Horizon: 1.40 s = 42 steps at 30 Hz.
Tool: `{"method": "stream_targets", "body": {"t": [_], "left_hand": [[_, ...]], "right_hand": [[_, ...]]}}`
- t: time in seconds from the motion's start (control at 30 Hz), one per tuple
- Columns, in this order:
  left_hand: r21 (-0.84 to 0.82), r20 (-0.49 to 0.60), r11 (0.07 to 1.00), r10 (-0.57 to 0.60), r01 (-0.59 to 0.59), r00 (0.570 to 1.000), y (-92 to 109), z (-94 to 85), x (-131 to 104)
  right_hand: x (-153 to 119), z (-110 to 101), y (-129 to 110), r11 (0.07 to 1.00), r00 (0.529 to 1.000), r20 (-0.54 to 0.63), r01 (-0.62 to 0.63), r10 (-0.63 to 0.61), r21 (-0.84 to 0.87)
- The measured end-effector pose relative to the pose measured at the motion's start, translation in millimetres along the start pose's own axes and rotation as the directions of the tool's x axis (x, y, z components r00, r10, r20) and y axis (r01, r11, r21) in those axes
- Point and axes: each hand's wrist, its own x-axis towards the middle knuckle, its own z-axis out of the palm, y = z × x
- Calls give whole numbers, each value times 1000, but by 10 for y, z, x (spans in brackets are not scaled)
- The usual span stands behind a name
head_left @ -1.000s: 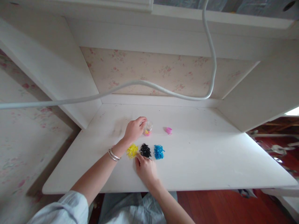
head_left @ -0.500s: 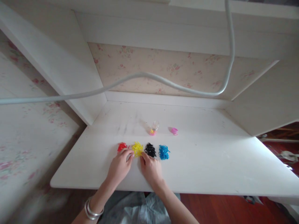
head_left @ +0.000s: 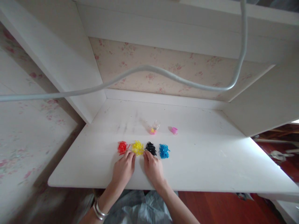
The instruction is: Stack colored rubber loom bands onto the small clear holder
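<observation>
Four piles of small bands lie in a row on the white desk point(head_left: 198, 168): red point(head_left: 122, 147), yellow point(head_left: 137, 147), black point(head_left: 150, 148) and blue point(head_left: 164, 151). My left hand point(head_left: 124, 166) is closed at the near edge between the red and yellow piles; whatever its fingertips pinch is too small to make out. Closed too, my right hand point(head_left: 153, 166) rests just below the black pile, its fingertips near the yellow one, and their contents are hidden. Behind the piles stands a small clear container with a pink base point(head_left: 153, 130), yellow bits inside.
A small pink ring-shaped piece point(head_left: 174, 130) sits right of the clear container. A thick white cable point(head_left: 149, 67) crosses the view above the desk. White panels point(head_left: 261, 99) rise at both sides, and the desk's front edge runs below my wrists.
My left hand has shifted right and slightly nearer me, uncovering the red pile. My right hand has moved a little to the right. The camera view has tilted slightly.
</observation>
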Motion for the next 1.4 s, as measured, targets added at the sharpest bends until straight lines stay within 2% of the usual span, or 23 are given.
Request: {"method": "stream_targets", "body": {"t": [0.37, 0.57, 0.67, 1.1, 1.27, 1.4], "left_hand": [[-182, -99, 983, -48, 29, 994, -113, 20, -49], [-261, -156, 965, -64, 21, 986, -147, 54, -50], [-305, -175, 952, -71, 14, 982, -164, 62, -39], [-390, -125, 921, -64, 10, 990, -178, 61, -49], [-551, -104, 835, -58, -9, 993, -175, 4, -28], [-663, -34, 742, -162, 100, 986, -192, -58, -16]], "right_hand": [[26, -68, -36, 970, 996, -70, -36, 54, 242], [43, -72, -20, 951, 990, -79, -88, 116, 295], [47, -54, 3, 943, 992, -70, -79, 107, 322], [39, -23, 17, 915, 995, -69, -44, 78, 402], [70, -23, -49, 881, 990, -49, -92, 129, 464], [109, 6, -178, 869, 987, -18, -131, 158, 476]]}}
